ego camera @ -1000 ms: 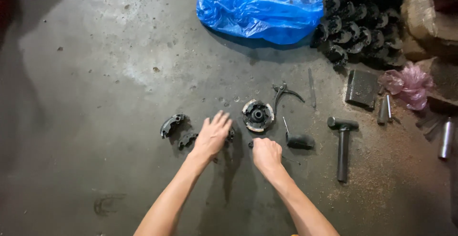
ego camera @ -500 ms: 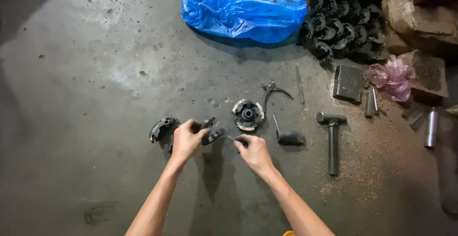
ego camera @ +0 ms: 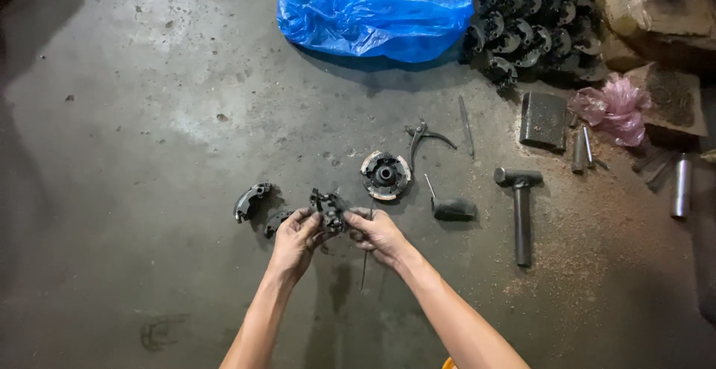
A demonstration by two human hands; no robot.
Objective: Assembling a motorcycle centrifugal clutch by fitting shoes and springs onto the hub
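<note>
Both my hands meet over the concrete floor around a small dark curved metal part (ego camera: 328, 209). My left hand (ego camera: 296, 239) grips its left side, and my right hand (ego camera: 379, 232) holds its right side with the fingers closed. Just beyond the hands lies a round metal hub plate (ego camera: 385, 174). Two similar curved shoe pieces sit on the floor to the left, one (ego camera: 250, 200) farther out and one (ego camera: 277, 222) beside my left hand.
A hammer (ego camera: 520, 208), a small brush-like tool (ego camera: 451, 207), pliers (ego camera: 422, 139) and a thin rod (ego camera: 465, 125) lie right of the hub. A blue plastic bag (ego camera: 373, 12), a pile of dark round parts (ego camera: 529, 29), a metal block (ego camera: 544, 120) and pink plastic (ego camera: 613, 108) are at the back.
My hands moved from reaching flat over the floor to closing together on the dark curved part, which is now lifted between them.
</note>
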